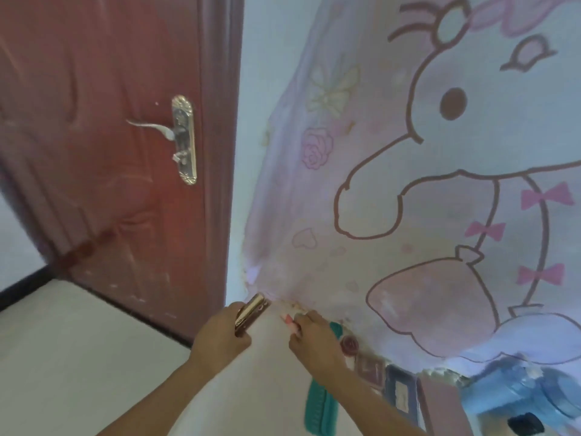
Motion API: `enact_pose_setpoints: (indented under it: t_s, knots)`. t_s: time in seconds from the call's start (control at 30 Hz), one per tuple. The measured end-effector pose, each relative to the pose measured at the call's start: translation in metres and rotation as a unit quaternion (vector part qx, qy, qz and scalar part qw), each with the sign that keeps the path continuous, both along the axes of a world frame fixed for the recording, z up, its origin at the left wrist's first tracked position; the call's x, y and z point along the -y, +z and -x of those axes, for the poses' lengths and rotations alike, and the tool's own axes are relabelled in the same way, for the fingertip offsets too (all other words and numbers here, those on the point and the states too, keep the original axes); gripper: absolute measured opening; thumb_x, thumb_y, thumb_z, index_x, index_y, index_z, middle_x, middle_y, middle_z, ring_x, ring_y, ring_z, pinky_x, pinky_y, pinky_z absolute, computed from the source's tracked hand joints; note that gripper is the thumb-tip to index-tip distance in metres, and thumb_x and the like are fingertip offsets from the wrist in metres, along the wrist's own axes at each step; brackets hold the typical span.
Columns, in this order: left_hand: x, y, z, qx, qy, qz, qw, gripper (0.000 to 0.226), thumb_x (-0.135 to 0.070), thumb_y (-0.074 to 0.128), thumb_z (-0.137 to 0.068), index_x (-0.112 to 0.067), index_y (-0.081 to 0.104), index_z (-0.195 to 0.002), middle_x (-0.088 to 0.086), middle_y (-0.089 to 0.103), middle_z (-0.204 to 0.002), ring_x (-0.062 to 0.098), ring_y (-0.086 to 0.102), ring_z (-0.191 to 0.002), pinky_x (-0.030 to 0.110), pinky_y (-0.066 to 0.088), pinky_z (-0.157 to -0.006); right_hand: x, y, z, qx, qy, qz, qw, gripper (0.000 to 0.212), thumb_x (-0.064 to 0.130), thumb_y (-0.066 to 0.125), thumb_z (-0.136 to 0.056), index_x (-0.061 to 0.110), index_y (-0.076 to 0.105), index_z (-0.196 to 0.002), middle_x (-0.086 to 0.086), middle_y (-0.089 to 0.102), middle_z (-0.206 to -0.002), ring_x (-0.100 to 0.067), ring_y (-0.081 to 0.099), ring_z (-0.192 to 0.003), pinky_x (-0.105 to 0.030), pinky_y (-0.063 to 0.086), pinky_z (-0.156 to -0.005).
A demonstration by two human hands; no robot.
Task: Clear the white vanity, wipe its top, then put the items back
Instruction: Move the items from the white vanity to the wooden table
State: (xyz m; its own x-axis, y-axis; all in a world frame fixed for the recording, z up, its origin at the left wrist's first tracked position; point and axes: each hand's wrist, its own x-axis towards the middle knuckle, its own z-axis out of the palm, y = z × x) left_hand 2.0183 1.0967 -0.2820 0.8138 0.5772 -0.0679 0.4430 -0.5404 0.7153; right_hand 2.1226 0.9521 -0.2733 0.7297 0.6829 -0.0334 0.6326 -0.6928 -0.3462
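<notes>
My left hand grips a shiny rose-gold case near the back left corner of the white vanity top. To its right, my right hand pinches a small pink item close to the wall. A green cloth lies on the top under my right forearm. Along the wall to the right sit a round dark-red compact, a square maroon compact and a dark blue case. The picture is blurred.
A red-brown door with a metal handle stands at the left. A pink cartoon wall hanging covers the wall behind the vanity. A blue blurred object and a black item sit at the lower right.
</notes>
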Motion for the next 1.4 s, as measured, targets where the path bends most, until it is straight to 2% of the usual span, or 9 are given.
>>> enact_pose_setpoints:
  t_s: [0.1,0.27,0.4,0.57,0.67,0.87,0.97,1.1,1.4]
  knots:
    - [0.008,0.016,0.035,0.010,0.079,-0.011,0.997,0.033,-0.012,0.059,-0.073,-0.018,0.056,-0.105,0.000,0.063,-0.092,0.021,0.061,-0.086,0.024,0.044,-0.072,-0.014,0.008,0.013,0.054,0.094,-0.073,0.991,0.024,0.010,0.049,-0.078,0.008,0.060,-0.099,-0.006,0.057,-0.096,-0.021,0.056,-0.094,-0.019,0.033,-0.075]
    - [0.046,0.033,0.104,-0.050,0.182,-0.022,0.982,0.040,-0.015,0.057,-0.076,-0.021,0.052,-0.115,-0.007,0.056,-0.089,0.017,0.059,-0.086,0.013,0.037,-0.062,-0.020,0.014,0.054,0.014,0.223,-0.083,0.971,0.012,0.013,0.046,-0.087,0.008,0.053,-0.096,0.003,0.038,-0.087,-0.014,0.040,-0.083,-0.019,0.025,-0.067]
    - [0.059,0.045,0.176,-0.101,0.279,-0.010,0.955,0.046,-0.017,0.060,-0.075,-0.021,0.049,-0.119,0.002,0.062,-0.100,0.018,0.058,-0.085,0.021,0.048,-0.070,-0.028,0.023,0.110,-0.018,0.272,-0.151,0.950,0.006,0.007,0.054,-0.084,0.002,0.057,-0.081,0.005,0.034,-0.072,-0.019,0.043,-0.072,-0.019,0.027,-0.057]
    - [0.065,0.062,0.267,-0.087,0.393,-0.018,0.915,0.045,-0.014,0.063,-0.078,-0.018,0.048,-0.120,-0.001,0.056,-0.094,0.011,0.057,-0.080,0.014,0.044,-0.058,-0.053,0.063,0.178,0.009,0.388,-0.147,0.910,0.021,0.020,0.043,-0.095,0.004,0.056,-0.100,-0.005,0.050,-0.096,-0.014,0.043,-0.079,-0.018,0.027,-0.063]
    - [0.083,0.074,0.321,-0.085,0.447,-0.028,0.890,0.046,-0.013,0.064,-0.079,-0.018,0.047,-0.122,-0.002,0.056,-0.094,0.009,0.056,-0.076,0.012,0.043,-0.056,-0.065,0.083,0.231,0.006,0.452,-0.145,0.880,0.019,0.015,0.044,-0.093,0.003,0.056,-0.100,-0.008,0.053,-0.107,-0.019,0.049,-0.090,-0.020,0.027,-0.067]
    - [0.133,0.105,0.439,-0.064,0.583,-0.066,0.807,0.039,-0.013,0.064,-0.076,-0.017,0.053,-0.113,0.003,0.061,-0.091,0.019,0.057,-0.075,0.027,0.048,-0.060,-0.071,0.104,0.351,0.002,0.561,-0.142,0.815,0.013,0.008,0.042,-0.089,0.004,0.055,-0.091,-0.010,0.052,-0.107,-0.024,0.049,-0.100,-0.025,0.030,-0.067]
    - [0.165,0.116,0.505,-0.060,0.627,-0.085,0.772,0.039,-0.013,0.066,-0.072,-0.015,0.054,-0.109,0.009,0.064,-0.096,0.021,0.055,-0.074,0.031,0.048,-0.064,-0.060,0.119,0.417,0.009,0.601,-0.158,0.783,0.014,0.009,0.042,-0.091,0.004,0.054,-0.087,-0.008,0.049,-0.097,-0.023,0.048,-0.093,-0.025,0.029,-0.065]
    - [0.213,0.132,0.580,-0.038,0.679,-0.094,0.727,0.042,-0.009,0.064,-0.074,-0.010,0.053,-0.115,0.008,0.060,-0.090,0.021,0.053,-0.072,0.025,0.039,-0.052,-0.037,0.131,0.506,0.017,0.648,-0.187,0.738,0.016,0.012,0.043,-0.092,0.003,0.056,-0.091,-0.008,0.051,-0.098,-0.016,0.040,-0.078,-0.025,0.031,-0.063]
    - [0.303,0.159,0.725,-0.004,0.706,-0.134,0.695,0.043,-0.008,0.062,-0.078,-0.010,0.052,-0.119,0.003,0.055,-0.089,0.008,0.049,-0.062,0.017,0.036,-0.047,0.016,0.153,0.647,0.012,0.688,-0.230,0.689,0.024,0.018,0.049,-0.093,0.003,0.059,-0.110,-0.005,0.054,-0.109,-0.013,0.048,-0.090,-0.017,0.038,-0.068]
